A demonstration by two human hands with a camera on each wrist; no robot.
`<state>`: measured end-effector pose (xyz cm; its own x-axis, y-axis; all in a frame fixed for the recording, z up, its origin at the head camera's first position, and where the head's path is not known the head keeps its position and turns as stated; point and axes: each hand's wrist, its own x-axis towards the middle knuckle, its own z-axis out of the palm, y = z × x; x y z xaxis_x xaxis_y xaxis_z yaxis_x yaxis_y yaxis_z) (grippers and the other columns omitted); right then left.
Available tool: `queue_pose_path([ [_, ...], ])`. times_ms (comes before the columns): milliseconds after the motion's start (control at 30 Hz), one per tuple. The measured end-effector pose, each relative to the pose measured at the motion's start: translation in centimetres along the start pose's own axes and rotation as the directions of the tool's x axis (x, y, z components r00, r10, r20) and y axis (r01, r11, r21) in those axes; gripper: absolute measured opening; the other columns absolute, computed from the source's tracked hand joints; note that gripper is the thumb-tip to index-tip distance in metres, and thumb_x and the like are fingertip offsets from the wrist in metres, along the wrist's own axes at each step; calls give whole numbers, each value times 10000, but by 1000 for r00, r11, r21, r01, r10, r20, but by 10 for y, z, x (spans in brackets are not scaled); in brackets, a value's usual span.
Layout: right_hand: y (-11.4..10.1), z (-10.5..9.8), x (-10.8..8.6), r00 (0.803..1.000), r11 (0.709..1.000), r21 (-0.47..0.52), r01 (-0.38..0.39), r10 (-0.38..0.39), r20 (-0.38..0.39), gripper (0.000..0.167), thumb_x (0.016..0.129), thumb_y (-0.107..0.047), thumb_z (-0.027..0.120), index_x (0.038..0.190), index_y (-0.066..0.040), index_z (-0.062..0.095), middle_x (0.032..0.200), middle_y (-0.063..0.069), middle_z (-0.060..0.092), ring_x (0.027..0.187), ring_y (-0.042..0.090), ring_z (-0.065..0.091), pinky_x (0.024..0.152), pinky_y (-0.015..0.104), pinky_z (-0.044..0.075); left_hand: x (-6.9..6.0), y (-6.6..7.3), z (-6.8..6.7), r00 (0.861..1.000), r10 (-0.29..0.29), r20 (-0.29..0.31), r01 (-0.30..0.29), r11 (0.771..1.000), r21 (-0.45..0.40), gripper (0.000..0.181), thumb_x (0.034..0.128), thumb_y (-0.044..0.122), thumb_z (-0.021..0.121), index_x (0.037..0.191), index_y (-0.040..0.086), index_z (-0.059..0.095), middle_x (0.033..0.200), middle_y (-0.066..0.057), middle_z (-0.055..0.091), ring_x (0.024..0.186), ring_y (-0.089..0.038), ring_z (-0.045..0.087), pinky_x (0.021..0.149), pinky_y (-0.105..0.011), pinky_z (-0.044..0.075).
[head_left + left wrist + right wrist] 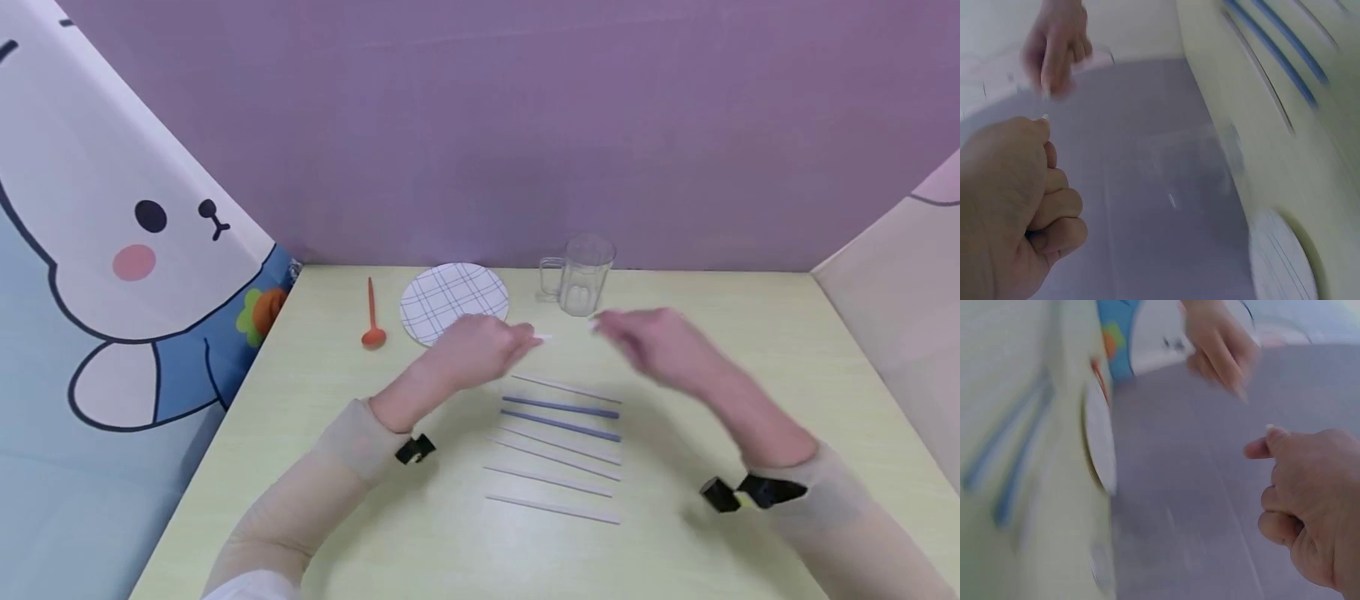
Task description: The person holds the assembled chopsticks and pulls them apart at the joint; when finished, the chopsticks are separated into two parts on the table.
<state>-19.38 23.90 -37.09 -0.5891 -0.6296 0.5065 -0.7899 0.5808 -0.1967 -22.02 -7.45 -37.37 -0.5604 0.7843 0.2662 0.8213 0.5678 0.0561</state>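
Above the middle of the table my left hand (pixel 483 346) pinches a short white piece (pixel 544 337) that sticks out past its fingertips. Across a small gap, my right hand (pixel 660 346) has thumb and forefinger together on another white bit (pixel 594 324). Both pieces are tiny and blurred, so I cannot tell whether they are parts of one thin stick. In the left wrist view the left fingers (pixel 1054 206) are curled. Below the hands lie two blue sticks (pixel 561 407) and several thin pale sticks (pixel 552 510), roughly parallel in a column.
Behind my left hand lies a round white plate (pixel 455 287) with a grid pattern. A clear mug (pixel 588 275) stands upright at the back, its handle to the left. An orange ladle (pixel 372 337) rests left of the plate. A purple backdrop (pixel 487 142) rises behind the table.
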Motion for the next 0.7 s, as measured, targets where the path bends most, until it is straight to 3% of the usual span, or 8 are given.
queue_pose_path([
  [100,22,-20,-22,991,992,-69,-101,94,-99,220,906,56,730,1071,-85,768,806,2,747,545,-4,462,599,242,483,-19,-26,1,989,-143,42,142,990,21,358,1107,294,550,783,143,541,611,55,351,547,-141,413,513,-297,368],
  [167,33,-30,-39,984,984,-83,-155,147,-97,202,921,33,729,1049,-120,763,755,-62,664,563,-41,344,609,213,397,-33,-39,2,972,-219,79,216,975,48,378,1104,299,540,756,151,515,607,40,376,554,-171,446,523,-321,365],
  [233,40,-32,-52,983,982,-62,-180,177,-49,194,940,13,725,1046,-146,762,760,-103,628,570,-62,313,624,175,362,-43,-48,5,961,-253,114,249,967,53,366,1105,298,512,770,151,509,612,29,396,564,-188,470,525,-328,354],
  [400,48,-18,-68,977,978,-19,-208,208,44,205,942,8,737,1060,-155,777,891,-114,673,665,-58,431,663,165,403,-58,-57,19,946,-270,178,279,960,-30,210,1118,259,439,1062,108,574,627,20,442,542,-167,466,501,-296,325],
  [500,51,-7,-72,978,980,-13,-198,198,69,235,928,44,734,1102,-104,788,951,-75,660,736,-38,454,679,182,417,-58,-58,27,949,-252,188,271,959,-83,199,1115,234,448,1206,101,565,654,23,496,535,-138,461,501,-269,330],
  [700,55,8,-74,974,980,18,-198,195,111,284,915,102,710,1158,-19,792,942,-33,555,731,-12,416,664,205,404,-56,-57,41,969,-212,128,226,968,-109,116,1077,199,544,1120,123,621,876,12,646,685,-121,560,589,-274,455],
])
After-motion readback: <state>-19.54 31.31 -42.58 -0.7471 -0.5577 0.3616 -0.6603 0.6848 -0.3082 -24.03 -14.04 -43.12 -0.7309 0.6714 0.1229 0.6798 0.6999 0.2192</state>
